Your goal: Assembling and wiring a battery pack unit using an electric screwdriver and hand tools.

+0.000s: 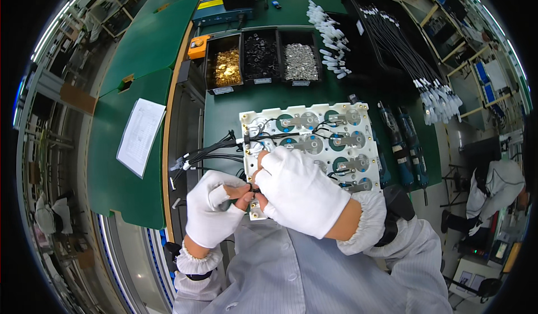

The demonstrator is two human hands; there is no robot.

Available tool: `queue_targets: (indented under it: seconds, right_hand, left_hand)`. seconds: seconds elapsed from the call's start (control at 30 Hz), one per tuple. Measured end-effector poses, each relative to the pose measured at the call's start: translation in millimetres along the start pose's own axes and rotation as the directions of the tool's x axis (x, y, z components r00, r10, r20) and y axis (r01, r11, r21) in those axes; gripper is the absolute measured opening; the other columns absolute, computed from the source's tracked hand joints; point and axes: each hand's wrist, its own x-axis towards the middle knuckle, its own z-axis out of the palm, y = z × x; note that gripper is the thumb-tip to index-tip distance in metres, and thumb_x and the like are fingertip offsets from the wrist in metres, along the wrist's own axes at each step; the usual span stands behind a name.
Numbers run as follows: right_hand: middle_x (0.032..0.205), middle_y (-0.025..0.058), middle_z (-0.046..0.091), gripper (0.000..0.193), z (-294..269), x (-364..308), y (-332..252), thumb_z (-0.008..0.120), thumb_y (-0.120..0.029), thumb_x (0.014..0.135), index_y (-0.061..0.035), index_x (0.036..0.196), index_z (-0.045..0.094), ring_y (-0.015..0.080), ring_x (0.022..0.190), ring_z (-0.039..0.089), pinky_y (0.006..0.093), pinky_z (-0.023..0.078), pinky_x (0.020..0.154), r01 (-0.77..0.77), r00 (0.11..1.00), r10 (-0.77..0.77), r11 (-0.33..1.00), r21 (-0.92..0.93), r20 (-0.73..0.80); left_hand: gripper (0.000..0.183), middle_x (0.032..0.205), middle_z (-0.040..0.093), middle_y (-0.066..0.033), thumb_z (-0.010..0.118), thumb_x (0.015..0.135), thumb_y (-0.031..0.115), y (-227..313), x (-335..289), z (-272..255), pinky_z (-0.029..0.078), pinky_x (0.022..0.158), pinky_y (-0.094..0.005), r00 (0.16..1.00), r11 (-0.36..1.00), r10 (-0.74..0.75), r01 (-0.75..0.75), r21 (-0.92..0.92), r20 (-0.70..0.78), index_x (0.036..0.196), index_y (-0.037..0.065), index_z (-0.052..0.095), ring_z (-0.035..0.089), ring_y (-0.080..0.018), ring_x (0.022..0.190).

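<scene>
A white plate (297, 111) with round grey and green openings, clear and metal fittings and black wires lies on the green bench in front of me. My left hand (216, 205) and my right hand (302, 188), both in white gloves with bare fingertips, meet over its near left corner. Thumbs and fingers of both pinch a small black piece (254, 190), cable or clip; its exact kind is hidden by the fingers. Black cables (216, 149) with pale connectors run out past the plate's left edge. My right hand covers part of the plate's left side.
Behind the plate stand three black bins holding gold parts (227, 67), black clips (261, 53) and silver parts (301, 62). White connectors (330, 39) lie beside them. Power screwdrivers (412, 146) rest at right, near a black tray (367, 39) of cables. Paper (141, 137) lies at left.
</scene>
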Motion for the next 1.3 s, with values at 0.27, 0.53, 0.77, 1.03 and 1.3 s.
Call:
queue_targets:
  seconds: [0.27,0.53,0.77,1.03,1.3]
  right_hand:
    - [0.094,0.0142,0.068,0.015,-87,-89,64,0.075,-0.007,0.085,-0.0009,0.098,0.07,0.0277,0.082,0.068,0.0343,0.054,0.073,-0.465,0.752,0.541,0.84,0.28,-0.376]
    - [0.122,0.0226,0.063,0.062,-22,-206,143,0.07,-0.044,0.091,0.0006,0.133,0.058,0.0378,0.103,0.068,0.0468,0.056,0.086,-0.784,0.483,0.863,0.351,-0.512,-0.147]
    - [0.111,0.0251,0.067,0.058,-7,-202,180,0.078,-0.019,0.085,-0.0037,0.13,0.045,0.0435,0.102,0.067,0.0502,0.055,0.086,-0.919,0.377,0.9,0.333,-0.213,-0.219]
    - [0.104,0.003,0.065,0.077,-51,-293,175,0.081,-0.011,0.07,-0.0027,0.141,0.053,0.0162,0.092,0.064,0.0307,0.053,0.086,-0.693,0.452,0.802,0.041,0.72,0.39]
    - [0.061,0.006,0.051,0.063,-87,-220,75,0.076,-0.046,0.091,-0.0048,0.119,0.038,0.0193,0.042,0.052,0.0324,0.043,0.041,0.02,0.777,0.614,0.199,0.98,-0.14]
  left_hand:
    - [0.018,0.083,0.071,-0.008,0.086,0.074,0.005,2,22,-16,0.053,0.068,-0.0347,0.976,0.999,0.007,-0.017,0.045,0.218,0.086,0.005,0.073,0.066,-0.0265,0.077]
    - [0.02,0.078,0.071,-0.0117,0.091,0.07,0.008,3,38,-32,0.052,0.061,-0.0317,0.904,0.979,-0.195,0.201,0.025,0.38,0.08,0.001,0.075,0.069,-0.0229,0.068]
    - [0.019,0.08,0.072,-0.012,0.09,0.069,0.002,8,27,-23,0.054,0.062,-0.032,0.953,0.991,-0.13,0.128,0.025,0.272,0.083,0.002,0.076,0.069,-0.0243,0.068]
    - [0.024,0.079,0.071,-0.0093,0.09,0.069,0.01,0,22,-22,0.054,0.066,-0.0345,0.972,0.995,0.054,-0.071,0.068,0.229,0.088,0.006,0.076,0.068,-0.0267,0.075]
    - [0.02,0.081,0.074,-0.0095,0.089,0.068,0.003,-11,17,-21,0.054,0.066,-0.0345,0.972,0.999,0.035,-0.04,0.017,0.234,0.08,0.004,0.073,0.068,-0.0263,0.075]
